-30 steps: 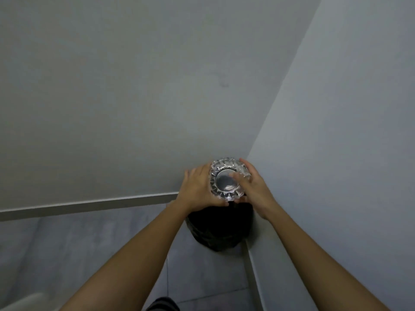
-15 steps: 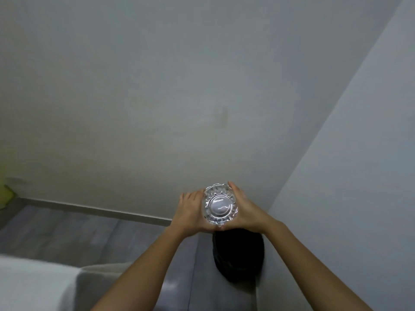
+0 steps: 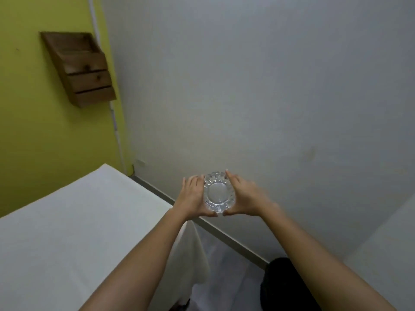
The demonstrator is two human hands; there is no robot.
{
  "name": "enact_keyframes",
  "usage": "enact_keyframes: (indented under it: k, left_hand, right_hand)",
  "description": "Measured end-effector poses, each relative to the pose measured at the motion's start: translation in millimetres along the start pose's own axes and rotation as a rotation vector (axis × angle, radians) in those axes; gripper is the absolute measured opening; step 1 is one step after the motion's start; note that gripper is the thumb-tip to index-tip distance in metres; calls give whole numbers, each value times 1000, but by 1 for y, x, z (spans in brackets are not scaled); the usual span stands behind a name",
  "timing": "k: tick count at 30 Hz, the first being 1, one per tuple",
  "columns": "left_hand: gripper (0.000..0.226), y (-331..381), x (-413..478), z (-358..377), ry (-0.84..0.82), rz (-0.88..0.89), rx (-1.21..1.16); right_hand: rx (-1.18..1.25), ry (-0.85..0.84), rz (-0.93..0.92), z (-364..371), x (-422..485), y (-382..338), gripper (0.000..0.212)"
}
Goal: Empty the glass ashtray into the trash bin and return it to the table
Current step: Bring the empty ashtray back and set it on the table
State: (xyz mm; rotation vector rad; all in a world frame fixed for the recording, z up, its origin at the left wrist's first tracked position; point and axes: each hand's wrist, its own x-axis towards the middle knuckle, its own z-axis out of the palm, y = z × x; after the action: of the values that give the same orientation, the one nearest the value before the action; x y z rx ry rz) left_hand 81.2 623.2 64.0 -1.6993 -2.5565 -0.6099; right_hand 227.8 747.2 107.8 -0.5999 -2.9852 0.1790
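**Ashtray in hand, desk to your left**

You are holding the glass ashtray (image 3: 219,193) in the air between both hands, your left hand (image 3: 192,196) on one side of its rim and your right hand (image 3: 243,197) on the other. The fingers (image 3: 231,178) of both hands are closed against the rim, so the piece is clamped from two sides and touches nothing else. It hangs in front of the white wall, beside the near corner of the desk (image 3: 74,221) and not yet over it.

Judging by how things lie, the emptying looks done: the bowl of the ashtray appears clear apart from one tiny dark speck, and the trash bin (image 3: 285,286) sits low on the floor by your right forearm, well apart from the ashtray. The step in hand is the return. Your next move calls for swinging the ashtray left over the white cloth and lowering it flat before you let go.

The ashtray is clear moulded glass, round, with a scalloped, faceted rim and a smooth circular base that catches the light. It looks thick and heavy for its size, and its surface is likely slick, so keep both hands on it until it rests on the desk.
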Motion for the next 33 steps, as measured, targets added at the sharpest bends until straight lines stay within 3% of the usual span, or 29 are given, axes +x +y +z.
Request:
enact_keyframes:
  k: [8, 22, 26, 33]
  left_hand:
    - [128, -108, -127, -75, 40, -329, 35]
    - [126, -280, -410, -161, -6, -824, 217]
    - [122, -314, -467, -165, -35, -929, 169]
    - [123, -336, -506, -145, -162, -1015, 121]
  right_hand:
    - [-207, -21, -368, 25, 56, -163, 122]
    - [-110, -177, -811, 127, 67, -497, 123]
    - [-70, -265, -864, 160, 59, -560, 122]
    - [-61, -397, -870, 203, 47, -592, 121]
